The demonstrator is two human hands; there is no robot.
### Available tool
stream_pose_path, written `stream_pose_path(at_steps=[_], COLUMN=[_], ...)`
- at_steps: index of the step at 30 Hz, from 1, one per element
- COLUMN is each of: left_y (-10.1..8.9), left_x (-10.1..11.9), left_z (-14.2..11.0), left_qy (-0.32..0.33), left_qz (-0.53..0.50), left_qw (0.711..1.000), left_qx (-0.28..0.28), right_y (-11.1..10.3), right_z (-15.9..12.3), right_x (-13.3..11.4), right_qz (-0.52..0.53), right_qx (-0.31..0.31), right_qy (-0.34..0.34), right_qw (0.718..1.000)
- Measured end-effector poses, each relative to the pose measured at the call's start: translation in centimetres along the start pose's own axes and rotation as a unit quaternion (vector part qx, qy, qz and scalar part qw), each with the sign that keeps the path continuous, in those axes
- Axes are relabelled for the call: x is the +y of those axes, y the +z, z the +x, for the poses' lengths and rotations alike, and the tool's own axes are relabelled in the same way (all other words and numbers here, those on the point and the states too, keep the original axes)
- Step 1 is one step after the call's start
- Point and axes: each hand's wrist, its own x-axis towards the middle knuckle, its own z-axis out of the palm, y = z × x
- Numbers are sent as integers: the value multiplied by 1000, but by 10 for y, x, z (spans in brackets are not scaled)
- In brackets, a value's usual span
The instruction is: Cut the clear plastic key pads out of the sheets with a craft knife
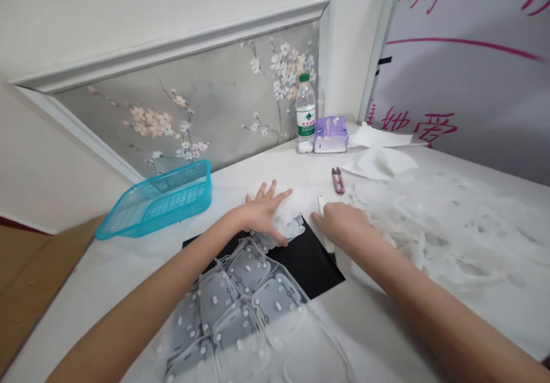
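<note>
My left hand (pixel 263 212) lies with fingers spread on a bunched clump of translucent white material (pixel 289 214) at the far edge of a black mat (pixel 315 262). My right hand (pixel 341 224) is closed around a slim white tool (pixel 321 206) whose tip pokes out just right of that clump. A sheet of joined translucent moulded pieces with small white pegs (pixel 247 300) stretches from the clump toward me, across the mat and over the table edge.
A blue plastic basket (pixel 161 201) stands at the left. Pink snips (pixel 338 179) lie beyond my right hand. A water bottle (pixel 305 113), a purple tissue pack (pixel 330 135) and loose tissues (pixel 378 151) sit at the back. A heap of white trimmings (pixel 447 228) covers the right.
</note>
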Motion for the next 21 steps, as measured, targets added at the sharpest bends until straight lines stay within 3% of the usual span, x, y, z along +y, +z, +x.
stream_pose_path(at_steps=[7,13,17,21], left_y=[-1,0,4,3], left_x=[7,12,20,9], left_z=[5,5,3,7], left_qy=[-16,-56,-80,-70], left_qz=[14,9,14,10], left_qw=[998,998,994,994], left_qx=[56,34,69,77], right_y=[-1,0,-1,-3], right_z=[-2,-1,-1,-3], right_x=[0,1,1,0], right_qz=[6,5,6,3], right_qx=[-4,-10,-15,-19], right_qy=[-12,-10,-14,-21], right_qw=[1000,1000,1000,1000])
